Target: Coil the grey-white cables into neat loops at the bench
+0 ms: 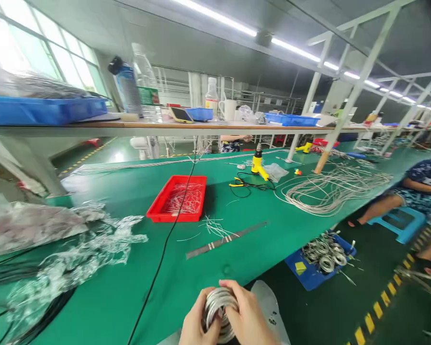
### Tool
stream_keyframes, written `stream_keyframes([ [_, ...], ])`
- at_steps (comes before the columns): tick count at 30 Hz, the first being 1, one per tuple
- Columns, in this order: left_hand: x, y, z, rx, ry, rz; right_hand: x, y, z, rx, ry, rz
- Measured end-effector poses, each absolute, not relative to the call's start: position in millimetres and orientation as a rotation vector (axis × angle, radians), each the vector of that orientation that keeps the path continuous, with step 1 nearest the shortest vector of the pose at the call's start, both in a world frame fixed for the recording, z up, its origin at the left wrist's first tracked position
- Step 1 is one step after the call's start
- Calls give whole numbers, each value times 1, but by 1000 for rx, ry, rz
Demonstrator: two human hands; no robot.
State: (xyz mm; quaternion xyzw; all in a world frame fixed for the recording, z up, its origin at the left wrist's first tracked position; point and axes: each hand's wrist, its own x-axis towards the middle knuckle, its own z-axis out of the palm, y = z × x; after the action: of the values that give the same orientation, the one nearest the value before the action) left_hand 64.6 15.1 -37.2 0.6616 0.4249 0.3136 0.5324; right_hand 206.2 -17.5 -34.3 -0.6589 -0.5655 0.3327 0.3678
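Left hand [194, 323] and right hand [249, 318] hold a wire coil [219, 304] at 6 o'clock.
Fingers [234, 289] closed on it, winding step; the next move probably needs a steady hold.

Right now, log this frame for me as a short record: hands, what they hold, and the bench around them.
left hand: closed round the wire coil
right hand: closed on the same coil, opposite side
bench: green top, black cable across it
red tray: on the bench, thin wires inside
metal strip: flat, between tray and hands
heat gun: yellow, farther back
blue bin: on floor, holds more coils
other person: seated at right
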Motion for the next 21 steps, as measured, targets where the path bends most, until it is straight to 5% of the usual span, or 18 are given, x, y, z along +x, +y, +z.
stream_keyframes([
  [6,53,60,-53,2015,1078,957,198,39,-44,-1653,-1782,345],
  [14,58,97,-112,2192,1231,874,202,75,-111,-1699,-1792,198],
  [21,60,92,-105,2317,1314,797,206,69,-116,-1765,-1711,159],
])
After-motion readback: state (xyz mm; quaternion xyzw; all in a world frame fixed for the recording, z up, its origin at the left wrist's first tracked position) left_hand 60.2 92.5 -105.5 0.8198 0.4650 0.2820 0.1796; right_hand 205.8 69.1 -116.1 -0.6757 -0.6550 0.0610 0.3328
